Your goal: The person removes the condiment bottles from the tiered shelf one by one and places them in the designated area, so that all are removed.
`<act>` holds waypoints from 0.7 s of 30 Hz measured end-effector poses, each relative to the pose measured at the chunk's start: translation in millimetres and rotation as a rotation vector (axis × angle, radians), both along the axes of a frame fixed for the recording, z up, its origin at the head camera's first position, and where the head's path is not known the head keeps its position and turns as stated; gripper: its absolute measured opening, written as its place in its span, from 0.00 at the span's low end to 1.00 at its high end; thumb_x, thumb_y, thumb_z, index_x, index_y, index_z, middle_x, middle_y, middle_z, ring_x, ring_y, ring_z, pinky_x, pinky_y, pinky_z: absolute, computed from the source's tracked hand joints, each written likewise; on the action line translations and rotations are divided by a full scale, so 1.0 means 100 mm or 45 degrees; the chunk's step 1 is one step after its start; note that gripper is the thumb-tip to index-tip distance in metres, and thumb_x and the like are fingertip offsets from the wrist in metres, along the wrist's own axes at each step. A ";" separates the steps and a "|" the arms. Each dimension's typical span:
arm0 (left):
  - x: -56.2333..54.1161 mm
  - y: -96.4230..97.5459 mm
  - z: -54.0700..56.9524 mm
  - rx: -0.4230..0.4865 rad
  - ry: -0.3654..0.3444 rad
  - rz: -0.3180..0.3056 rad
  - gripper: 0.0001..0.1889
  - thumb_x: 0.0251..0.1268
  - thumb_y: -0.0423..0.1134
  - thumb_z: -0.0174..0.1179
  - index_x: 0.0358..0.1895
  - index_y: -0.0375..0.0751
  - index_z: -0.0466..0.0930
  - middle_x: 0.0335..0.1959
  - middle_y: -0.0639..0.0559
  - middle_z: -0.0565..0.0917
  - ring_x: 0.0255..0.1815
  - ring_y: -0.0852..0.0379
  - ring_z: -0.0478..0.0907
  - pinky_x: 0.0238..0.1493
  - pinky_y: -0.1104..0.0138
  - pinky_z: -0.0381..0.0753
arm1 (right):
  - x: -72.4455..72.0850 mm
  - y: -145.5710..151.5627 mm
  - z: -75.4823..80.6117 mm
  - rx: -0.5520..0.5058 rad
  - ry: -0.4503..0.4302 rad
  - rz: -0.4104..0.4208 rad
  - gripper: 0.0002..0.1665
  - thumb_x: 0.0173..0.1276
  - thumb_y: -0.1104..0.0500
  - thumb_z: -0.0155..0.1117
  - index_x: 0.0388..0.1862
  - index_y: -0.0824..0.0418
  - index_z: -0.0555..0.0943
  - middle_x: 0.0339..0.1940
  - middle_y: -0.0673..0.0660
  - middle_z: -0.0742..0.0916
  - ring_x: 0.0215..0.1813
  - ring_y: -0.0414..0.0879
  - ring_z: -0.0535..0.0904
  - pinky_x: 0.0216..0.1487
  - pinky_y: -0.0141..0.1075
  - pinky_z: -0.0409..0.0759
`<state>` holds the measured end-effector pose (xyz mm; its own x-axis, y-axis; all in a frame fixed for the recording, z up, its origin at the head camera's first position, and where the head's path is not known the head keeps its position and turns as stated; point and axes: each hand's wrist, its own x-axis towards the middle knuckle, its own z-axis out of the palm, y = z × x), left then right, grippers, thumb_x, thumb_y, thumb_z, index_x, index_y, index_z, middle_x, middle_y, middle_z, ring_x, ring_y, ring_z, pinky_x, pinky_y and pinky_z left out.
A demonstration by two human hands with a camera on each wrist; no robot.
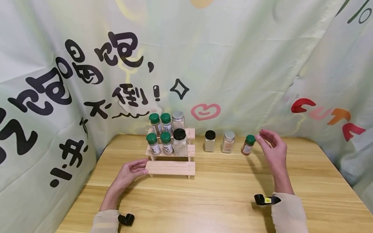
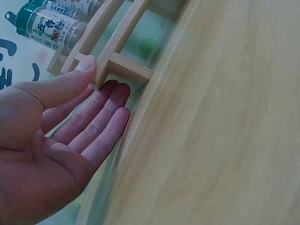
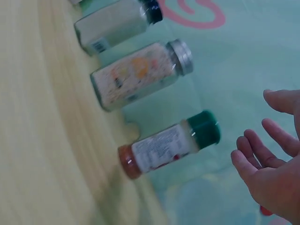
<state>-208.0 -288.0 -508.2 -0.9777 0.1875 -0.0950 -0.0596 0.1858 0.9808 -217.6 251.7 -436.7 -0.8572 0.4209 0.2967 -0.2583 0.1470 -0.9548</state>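
Observation:
A pale wooden three-tier spice rack (image 1: 170,169) stands on the table, and its lowest step is bare. My left hand (image 1: 132,171) holds the left end of that step, thumb on the board's edge and fingers by the corner, as the left wrist view shows. My right hand (image 1: 273,150) is raised beside a green-capped bottle (image 1: 248,145) of reddish spice, fingers loosely bent and nothing in them. A gap shows between this hand and the bottle in the right wrist view. Left of that bottle stand a silver-capped jar (image 1: 228,142) and a black-capped jar (image 1: 209,141).
On the rack's upper tiers stand several green-capped bottles (image 1: 153,144), a large black-capped jar (image 1: 180,143) and a silver-capped jar (image 1: 178,120). A printed cloth (image 1: 247,71) hangs behind the wooden table (image 1: 209,200).

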 end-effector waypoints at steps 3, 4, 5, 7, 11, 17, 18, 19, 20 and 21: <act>0.00 0.00 0.01 -0.006 0.009 0.000 0.30 0.66 0.32 0.70 0.69 0.28 0.73 0.62 0.30 0.80 0.56 0.47 0.84 0.56 0.67 0.84 | 0.03 -0.06 0.08 0.017 0.033 0.017 0.23 0.69 0.63 0.73 0.61 0.67 0.81 0.55 0.57 0.85 0.56 0.43 0.80 0.52 0.20 0.79; 0.00 0.00 0.01 -0.010 0.012 0.000 0.30 0.66 0.32 0.70 0.69 0.28 0.73 0.61 0.30 0.80 0.56 0.47 0.84 0.56 0.67 0.84 | 0.04 -0.08 0.10 0.031 0.044 0.028 0.23 0.69 0.63 0.72 0.61 0.68 0.81 0.55 0.58 0.86 0.56 0.43 0.80 0.52 0.21 0.79; 0.00 0.00 0.00 -0.012 0.014 -0.001 0.30 0.66 0.32 0.70 0.69 0.28 0.73 0.61 0.30 0.80 0.56 0.47 0.84 0.56 0.67 0.84 | 0.05 -0.11 0.12 0.041 0.049 0.043 0.23 0.70 0.63 0.72 0.62 0.68 0.81 0.56 0.58 0.85 0.57 0.44 0.81 0.53 0.21 0.79; 0.00 0.00 0.00 -0.012 0.015 -0.004 0.30 0.66 0.32 0.70 0.69 0.28 0.72 0.61 0.30 0.80 0.55 0.47 0.85 0.56 0.67 0.84 | 0.06 -0.17 0.16 0.063 0.067 0.079 0.23 0.71 0.64 0.71 0.62 0.69 0.80 0.56 0.59 0.85 0.57 0.44 0.81 0.54 0.22 0.79; 0.00 -0.01 -0.01 -0.009 0.009 -0.009 0.30 0.66 0.32 0.70 0.69 0.28 0.72 0.61 0.30 0.80 0.55 0.48 0.85 0.56 0.67 0.84 | 0.08 -0.29 0.20 0.111 0.096 0.143 0.22 0.71 0.64 0.70 0.62 0.69 0.80 0.57 0.60 0.85 0.57 0.42 0.81 0.55 0.23 0.79; 0.00 -0.01 -0.01 -0.007 0.011 -0.011 0.30 0.66 0.32 0.70 0.69 0.28 0.72 0.61 0.30 0.80 0.54 0.49 0.85 0.56 0.67 0.84 | 0.10 -0.46 0.22 0.126 0.091 0.226 0.22 0.72 0.63 0.69 0.63 0.68 0.79 0.57 0.60 0.85 0.57 0.42 0.81 0.56 0.24 0.80; 0.00 -0.01 -0.01 -0.005 0.011 -0.011 0.30 0.66 0.32 0.70 0.69 0.28 0.72 0.61 0.30 0.80 0.54 0.49 0.85 0.56 0.67 0.84 | 0.11 -0.49 0.23 0.124 0.083 0.239 0.23 0.72 0.62 0.69 0.63 0.68 0.79 0.56 0.60 0.85 0.56 0.41 0.81 0.52 0.24 0.81; 0.00 -0.01 -0.01 -0.004 0.011 -0.012 0.30 0.66 0.32 0.70 0.69 0.28 0.72 0.61 0.30 0.80 0.54 0.49 0.85 0.56 0.67 0.84 | 0.12 -0.52 0.23 0.124 0.081 0.251 0.22 0.72 0.62 0.69 0.63 0.67 0.79 0.56 0.59 0.86 0.56 0.41 0.82 0.48 0.24 0.82; 0.00 -0.01 -0.01 -0.003 0.011 -0.011 0.30 0.66 0.32 0.70 0.69 0.28 0.72 0.61 0.30 0.80 0.54 0.50 0.85 0.56 0.67 0.84 | 0.12 -0.55 0.24 0.124 0.087 0.268 0.22 0.72 0.63 0.69 0.63 0.68 0.79 0.56 0.60 0.86 0.56 0.42 0.82 0.48 0.24 0.82; 0.00 -0.01 -0.01 -0.003 0.012 -0.012 0.30 0.66 0.32 0.70 0.69 0.27 0.72 0.61 0.29 0.80 0.54 0.50 0.85 0.56 0.67 0.84 | 0.13 -0.58 0.24 0.129 0.091 0.286 0.22 0.72 0.63 0.69 0.63 0.68 0.79 0.56 0.61 0.85 0.56 0.42 0.82 0.47 0.24 0.82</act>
